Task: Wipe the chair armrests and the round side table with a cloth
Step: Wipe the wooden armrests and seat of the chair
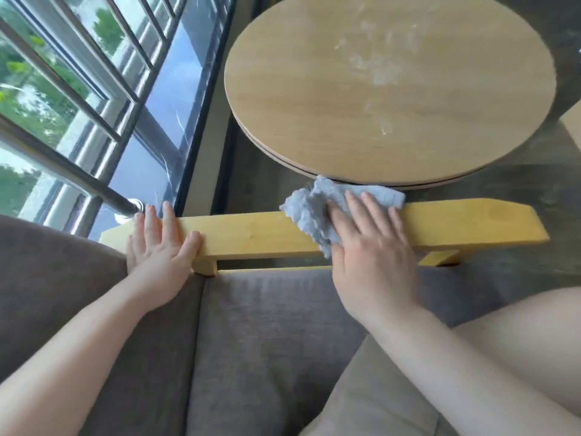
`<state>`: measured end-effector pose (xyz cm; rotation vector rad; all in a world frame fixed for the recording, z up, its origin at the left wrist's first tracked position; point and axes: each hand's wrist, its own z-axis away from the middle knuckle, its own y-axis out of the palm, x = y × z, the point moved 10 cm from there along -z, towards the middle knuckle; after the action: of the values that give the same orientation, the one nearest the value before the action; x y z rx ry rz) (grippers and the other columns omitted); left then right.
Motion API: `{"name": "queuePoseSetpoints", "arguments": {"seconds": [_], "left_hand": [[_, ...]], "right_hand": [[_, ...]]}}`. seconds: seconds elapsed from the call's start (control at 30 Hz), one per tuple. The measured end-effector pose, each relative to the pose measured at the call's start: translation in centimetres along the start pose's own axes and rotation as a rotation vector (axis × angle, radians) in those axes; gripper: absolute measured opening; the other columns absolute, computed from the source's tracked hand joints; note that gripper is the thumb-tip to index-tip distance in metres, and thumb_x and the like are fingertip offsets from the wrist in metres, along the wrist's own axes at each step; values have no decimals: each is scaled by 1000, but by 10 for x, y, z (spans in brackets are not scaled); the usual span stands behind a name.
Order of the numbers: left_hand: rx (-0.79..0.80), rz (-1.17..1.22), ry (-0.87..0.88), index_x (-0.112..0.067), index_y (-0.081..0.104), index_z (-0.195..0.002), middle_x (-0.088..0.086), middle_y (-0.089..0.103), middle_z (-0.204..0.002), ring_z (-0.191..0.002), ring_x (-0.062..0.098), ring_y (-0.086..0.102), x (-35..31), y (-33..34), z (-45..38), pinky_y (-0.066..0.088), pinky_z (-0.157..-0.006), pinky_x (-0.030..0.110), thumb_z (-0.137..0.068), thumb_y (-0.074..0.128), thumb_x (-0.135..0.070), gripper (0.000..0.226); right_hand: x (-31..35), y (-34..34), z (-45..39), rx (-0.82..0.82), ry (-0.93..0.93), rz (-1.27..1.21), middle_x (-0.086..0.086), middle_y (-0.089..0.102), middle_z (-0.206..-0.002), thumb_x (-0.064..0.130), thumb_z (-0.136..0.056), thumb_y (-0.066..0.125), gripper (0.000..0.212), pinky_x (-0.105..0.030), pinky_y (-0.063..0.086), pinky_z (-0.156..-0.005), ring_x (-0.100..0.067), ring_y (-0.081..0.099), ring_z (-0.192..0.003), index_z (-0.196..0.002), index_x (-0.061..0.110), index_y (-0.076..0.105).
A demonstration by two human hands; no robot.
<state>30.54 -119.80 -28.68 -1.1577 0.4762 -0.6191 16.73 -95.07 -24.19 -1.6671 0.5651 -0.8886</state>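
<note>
Grey fabric seat cushion [283, 325] lies nearest you, and just beyond it your right hand [371, 247] presses the soft, light blue-grey cloth [311, 212] flat on the yellow wooden armrest [257, 237] with straight fingers. Your left hand [160, 240] rests open on the back end of this armrest, holding nothing. Since the limp cloth may bunch, keep your palm on its middle; the round pale wooden side table [314, 89] beyond the armrest shows white smears.
</note>
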Motion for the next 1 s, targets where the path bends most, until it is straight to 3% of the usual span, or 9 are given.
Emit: {"name": "queuePoseSetpoints", "arguments": {"seconds": [0.17, 0.27, 0.43, 0.5, 0.6, 0.7, 0.77, 0.9, 1.0], "left_hand": [[6, 27, -4, -44, -27, -133, 4, -29, -156, -143, 23, -27, -1, -1, 2, -7, -118, 41, -104, 23, -34, 59], [16, 49, 16, -35, -13, -149, 3, -30, -156, -143, 22, -29, 4, 1, -1, -9, -116, 40, -101, 19, -42, 58], [-10, 154, -22, -28, -16, -150, -2, -26, -158, -144, 16, -25, 1, -2, 0, -11, -116, 36, -102, 22, -45, 64], [-13, 145, -22, -29, -16, -151, -3, -25, -158, -144, 16, -25, 3, -1, -3, -11, -116, 37, -100, 20, -48, 65], [-9, 150, -19, -30, -14, -151, -4, -23, -158, -145, 16, -23, 6, 4, -4, -11, -116, 37, -100, 20, -50, 64], [-95, 139, -30, -30, -6, -153, -1, -15, -161, -146, 16, -17, 10, 1, -8, -7, -118, 37, -101, 24, -50, 63], [-67, 93, -43, -32, 3, -153, -2, -14, -161, -146, 16, -18, 19, 10, -16, -7, -117, 37, -97, 22, -57, 65], [-75, -9, -12, -24, 7, -154, 4, -12, -161, -146, 21, -17, 26, 14, -24, -5, -117, 40, -97, 22, -57, 68], [-122, 2, 25, -12, 15, -152, 9, -9, -161, -147, 27, -13, 6, 9, -15, -3, -118, 47, -94, 13, -55, 72]], "right_hand": [[114, 38, -12, 212, -321, -90, -7, 16, -159, 22, -95, 42, 57, -45, 0, -118, -25, 8, -147, -150, 22, 26], [80, 29, -10, 154, -253, -95, -2, 28, -155, 24, -92, 38, 54, -44, 10, -119, -20, 18, -145, -146, 24, 37], [-57, -16, 4, -40, 129, 20, -4, 45, -146, 33, -90, 27, 55, -45, 20, -115, -21, 33, -139, -135, 15, 52], [-66, -21, 3, -52, 201, 56, -9, 49, -142, 30, -88, 30, 54, -48, 24, -113, -27, 37, -136, -131, 9, 54], [24, 6, -10, -40, -49, 53, -14, 51, -138, 19, -84, 29, 54, -52, 27, -110, -34, 40, -133, -130, 8, 55], [110, 41, 2, 120, -355, -48, -7, 32, -153, 16, -78, 7, 73, -47, 13, -117, -27, 23, -143, -144, 20, 40], [94, 37, 7, 95, -347, -89, -3, 33, -153, 12, -81, 8, 72, -43, 13, -117, -23, 23, -143, -145, 22, 39], [33, 21, 13, -30, -132, -44, -4, 33, -153, 13, -89, 39, 56, -47, 17, -117, -23, 23, -144, -145, 21, 40], [34, 18, 24, -39, -220, -45, -5, 32, -153, 12, -87, 34, 60, -44, 15, -118, -24, 23, -143, -145, 20, 38]]}}
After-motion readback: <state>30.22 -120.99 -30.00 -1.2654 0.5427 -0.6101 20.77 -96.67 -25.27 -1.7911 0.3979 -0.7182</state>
